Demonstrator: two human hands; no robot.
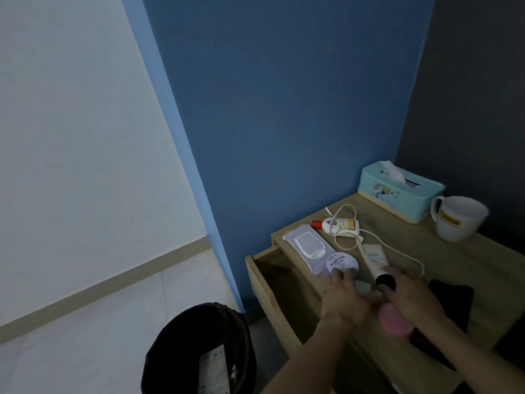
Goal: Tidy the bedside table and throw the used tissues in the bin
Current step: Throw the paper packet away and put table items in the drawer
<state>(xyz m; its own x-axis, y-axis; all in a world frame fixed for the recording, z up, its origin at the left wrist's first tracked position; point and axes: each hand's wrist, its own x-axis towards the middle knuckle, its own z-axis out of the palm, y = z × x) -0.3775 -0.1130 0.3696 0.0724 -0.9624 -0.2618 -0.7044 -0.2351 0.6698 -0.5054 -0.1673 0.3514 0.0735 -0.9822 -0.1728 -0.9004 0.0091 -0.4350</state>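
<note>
The wooden bedside table (454, 268) has its drawer (272, 282) pulled open at the left. My left hand (343, 300) lies flat with fingers apart, its fingertips on a round purple-lidded pack (424, 261). My right hand (412, 297) is curled over a pink container (393, 319), fingers beside the black cap of a white tube (375, 260). A small white piece (364, 287) shows between my hands; I cannot tell what it is. The black bin (199, 351) stands on the floor to the left of the table.
A wet-wipe pack (308, 245), a red-capped lotion bottle (336, 224) and a white cable (397, 251) lie on the table. A teal tissue box (397, 194) and a white mug (457, 218) stand at the back. A black cloth (451, 300) lies to the right.
</note>
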